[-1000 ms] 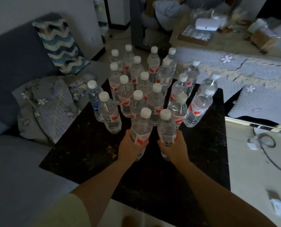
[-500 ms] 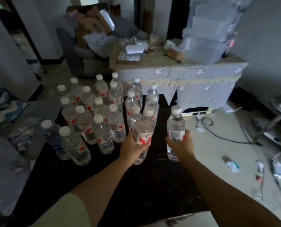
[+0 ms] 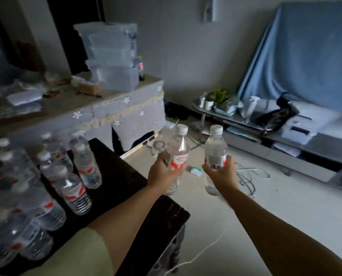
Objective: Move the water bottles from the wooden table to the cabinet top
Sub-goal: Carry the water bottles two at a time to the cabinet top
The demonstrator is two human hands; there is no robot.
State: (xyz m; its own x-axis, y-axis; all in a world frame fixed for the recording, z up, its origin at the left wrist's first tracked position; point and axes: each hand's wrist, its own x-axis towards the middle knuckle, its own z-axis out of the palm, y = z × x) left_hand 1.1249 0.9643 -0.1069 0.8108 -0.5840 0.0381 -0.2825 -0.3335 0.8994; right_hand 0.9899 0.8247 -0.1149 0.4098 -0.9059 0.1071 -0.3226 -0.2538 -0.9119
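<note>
Hands, left (image 3: 163,172) and right (image 3: 221,174), each grip clear ribbed plastic bottles (image 3: 177,150).

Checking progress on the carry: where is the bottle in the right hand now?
In the head view, the bottle is upright in the right hand, right of centre, over the floor past the dark table, beside the left hand's bottle.
</note>
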